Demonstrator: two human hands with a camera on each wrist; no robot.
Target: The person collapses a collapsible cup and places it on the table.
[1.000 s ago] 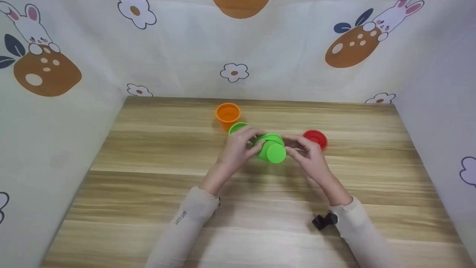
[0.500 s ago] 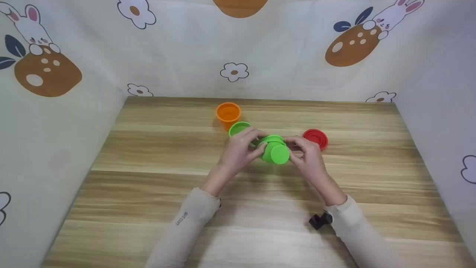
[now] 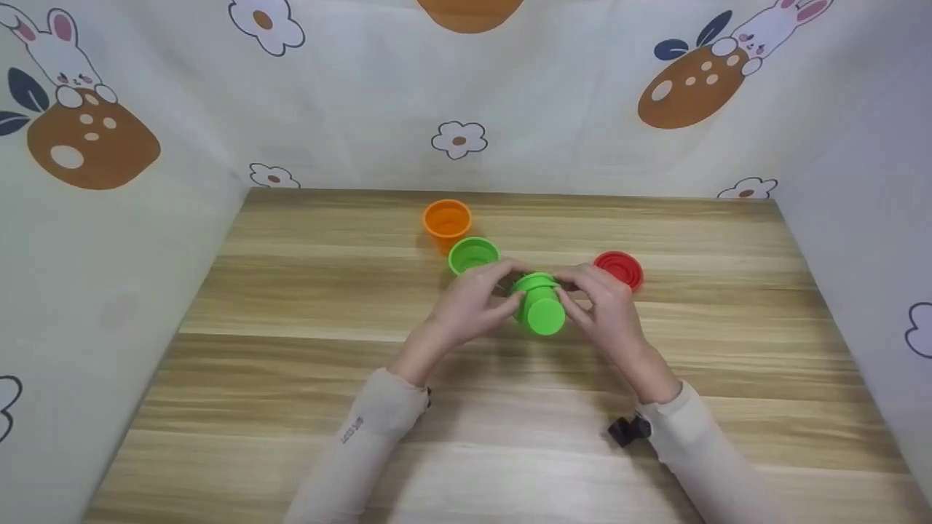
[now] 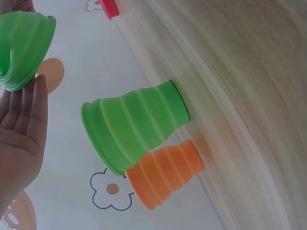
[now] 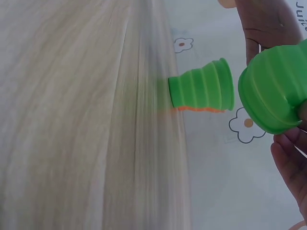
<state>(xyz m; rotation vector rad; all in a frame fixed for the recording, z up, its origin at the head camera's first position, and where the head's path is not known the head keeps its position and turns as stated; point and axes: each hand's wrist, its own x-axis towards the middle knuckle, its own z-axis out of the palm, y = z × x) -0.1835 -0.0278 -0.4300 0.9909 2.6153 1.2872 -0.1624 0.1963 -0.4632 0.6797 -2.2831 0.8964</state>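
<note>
Mid-frame, left hand and right hand, half-curled, pinch a green cup, its base now lower, seemingly unfolding.

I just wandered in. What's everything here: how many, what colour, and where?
Table: one, brown, lower view
Backdrop: one, white, printed, around the table
Orange cup: one, orange, on the table
Standing cup: one, green, before the orange cup
Ringed disc: one, red, table's right half
Held cup: one, green, above the table
Device: one clearly visible, black, by right sleeve
Sleeves: two, pale, bottom of view
Left hand: one, bare, gripping the held cup
Right hand: one, bare, gripping the held cup
</note>
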